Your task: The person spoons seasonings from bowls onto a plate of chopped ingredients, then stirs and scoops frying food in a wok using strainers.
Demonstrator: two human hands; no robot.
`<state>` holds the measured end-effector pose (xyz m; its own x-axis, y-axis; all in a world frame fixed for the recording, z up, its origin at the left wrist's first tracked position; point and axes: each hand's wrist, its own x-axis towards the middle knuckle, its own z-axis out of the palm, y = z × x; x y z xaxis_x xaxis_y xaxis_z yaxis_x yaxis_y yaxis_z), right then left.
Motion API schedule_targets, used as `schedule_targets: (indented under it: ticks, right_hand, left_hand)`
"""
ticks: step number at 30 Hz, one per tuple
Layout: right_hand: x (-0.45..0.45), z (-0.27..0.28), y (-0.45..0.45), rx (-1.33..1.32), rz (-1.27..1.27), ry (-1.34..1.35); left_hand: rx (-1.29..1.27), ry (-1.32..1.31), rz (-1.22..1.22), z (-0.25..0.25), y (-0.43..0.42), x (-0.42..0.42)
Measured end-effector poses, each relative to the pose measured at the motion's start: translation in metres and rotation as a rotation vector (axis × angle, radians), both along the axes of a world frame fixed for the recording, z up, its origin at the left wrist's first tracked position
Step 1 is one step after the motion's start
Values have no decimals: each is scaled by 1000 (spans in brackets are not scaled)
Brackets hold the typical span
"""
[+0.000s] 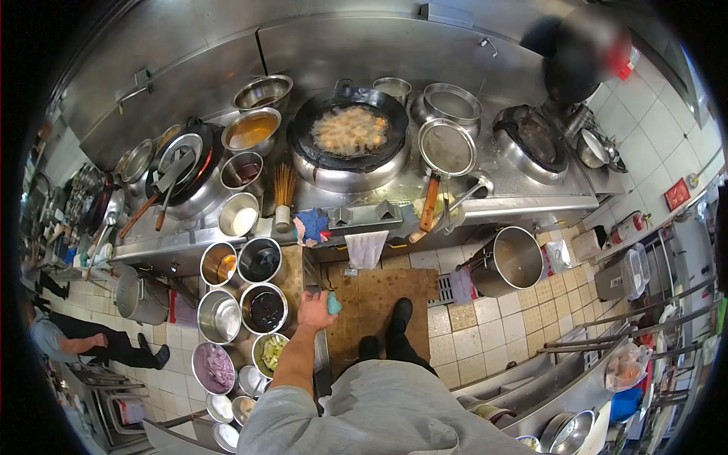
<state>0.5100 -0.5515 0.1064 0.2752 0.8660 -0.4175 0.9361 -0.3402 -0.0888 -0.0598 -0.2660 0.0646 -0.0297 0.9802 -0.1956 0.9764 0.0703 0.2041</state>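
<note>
My left hand (312,309) is at the edge of the side counter, closed around a small crumpled teal cloth (334,303). Just left of it is a metal pot of dark sauce (264,308). A bowl of chopped green vegetable (271,353) sits beside my forearm. My right hand is out of view. Ahead on the range, pieces of food fry in bubbling oil (350,130) in a large black wok (303,144). A wire strainer (447,149) with a wooden handle lies across a pot to the wok's right.
A bowl of chopped purple onion (213,368) and several sauce pots line the left counter. A bamboo brush (283,199) stands at the range's front. A tall stockpot (517,261) is on the floor at right. Another person (83,337) is at far left.
</note>
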Motion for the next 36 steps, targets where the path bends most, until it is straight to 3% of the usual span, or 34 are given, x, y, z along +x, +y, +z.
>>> schedule_targets:
  ticks: [11, 36]
  right_hand:
    - [-4, -19, -9, 43, 56, -204]
    - [-7, 6, 2, 39, 26, -45]
  left_hand:
    - [14, -7, -4, 3, 0, 1]
    - [28, 2, 1, 1, 0, 1]
